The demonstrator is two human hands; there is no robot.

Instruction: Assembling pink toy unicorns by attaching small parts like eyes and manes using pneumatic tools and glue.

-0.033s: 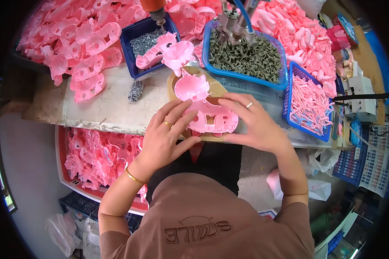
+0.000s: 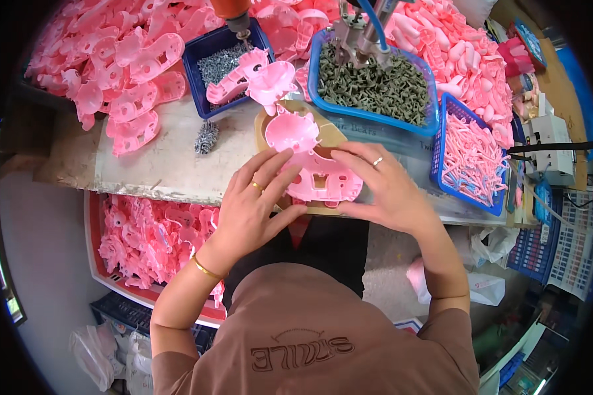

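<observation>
A pink plastic toy shell half (image 2: 319, 181), animal-shaped with a rounded cup-like head end, lies hollow side up in a tan fixture block (image 2: 333, 135) at the table's front edge. My left hand (image 2: 257, 194) grips its left side, fingertips on the upper edge and thumb by the lower edge. On the other side my right hand (image 2: 385, 191) holds its right end between fingers and thumb. Just beyond stands another pink shell piece (image 2: 270, 82), leaning over a dark blue tray (image 2: 192, 69) of small silvery screws.
An orange-bodied screwdriver (image 2: 232, 10) hangs above the tray. Right of it, a blue tub (image 2: 375, 122) holds dark green small parts under a metal mechanism (image 2: 359, 39). A blue basket (image 2: 471, 191) contains thin pink pieces. Pink shells fill a red crate (image 2: 99, 260) below the table.
The pink shell has shifted slightly in the fixture, and its lower edge sits a little higher in view. Both hands stay at its ends with only slight movement.
</observation>
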